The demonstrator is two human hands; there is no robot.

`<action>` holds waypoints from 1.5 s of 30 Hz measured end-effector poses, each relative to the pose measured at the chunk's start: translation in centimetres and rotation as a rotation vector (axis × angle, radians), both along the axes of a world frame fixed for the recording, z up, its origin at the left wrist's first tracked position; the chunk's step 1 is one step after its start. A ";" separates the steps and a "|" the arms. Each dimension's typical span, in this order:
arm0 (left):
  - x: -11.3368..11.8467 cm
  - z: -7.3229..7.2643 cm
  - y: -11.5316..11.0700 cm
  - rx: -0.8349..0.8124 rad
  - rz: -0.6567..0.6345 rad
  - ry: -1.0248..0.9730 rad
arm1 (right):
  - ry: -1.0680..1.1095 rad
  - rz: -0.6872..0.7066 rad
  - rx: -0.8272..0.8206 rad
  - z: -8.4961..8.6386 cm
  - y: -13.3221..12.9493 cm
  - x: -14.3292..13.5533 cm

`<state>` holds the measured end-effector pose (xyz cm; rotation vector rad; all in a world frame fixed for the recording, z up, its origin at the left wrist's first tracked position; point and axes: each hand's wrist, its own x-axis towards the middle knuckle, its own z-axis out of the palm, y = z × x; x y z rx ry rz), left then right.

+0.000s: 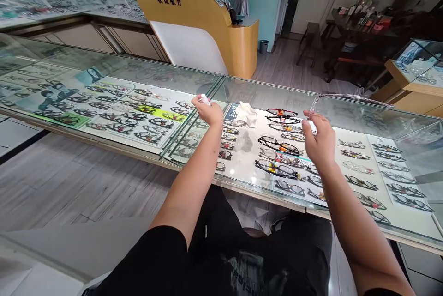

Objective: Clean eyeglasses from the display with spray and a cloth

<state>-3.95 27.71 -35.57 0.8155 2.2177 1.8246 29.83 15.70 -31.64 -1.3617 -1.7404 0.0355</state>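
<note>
My left hand (pixel 209 110) is raised over the glass counter, its fingers closed round a small white bottle (pixel 205 99) of which only the top end shows. In my right hand (pixel 319 141) is a pair of clear-framed glasses (pixel 360 97), pinched near one end and stretching out to the right above the counter. Between the two hands a crumpled white cloth (pixel 246 115) lies on the glass. A red pair of glasses (pixel 282 112) and a black pair (pixel 279 146) rest in a column just left of my right hand, with other pairs among them.
Rows of glasses fill the long glass display counter (pixel 245 177). Beyond it stand a yellow reception desk (pixel 242 46), a grey bin (pixel 263 46) and a dark table (pixel 367 26) with things on it. Another display case (pixel 420 67) is at the right.
</note>
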 end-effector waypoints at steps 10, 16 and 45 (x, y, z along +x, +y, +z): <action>0.1 -0.2 0.5 0.121 -0.070 -0.008 | 0.057 0.000 -0.003 0.8 -0.1 0.1; 4.4 6.4 -2.3 0.517 -0.645 -0.109 | 0.162 0.010 0.003 1.3 0.1 0.7; 11.1 6.7 -7.4 0.048 -1.601 -0.476 | 0.867 0.590 -0.719 3.6 -3.3 -1.6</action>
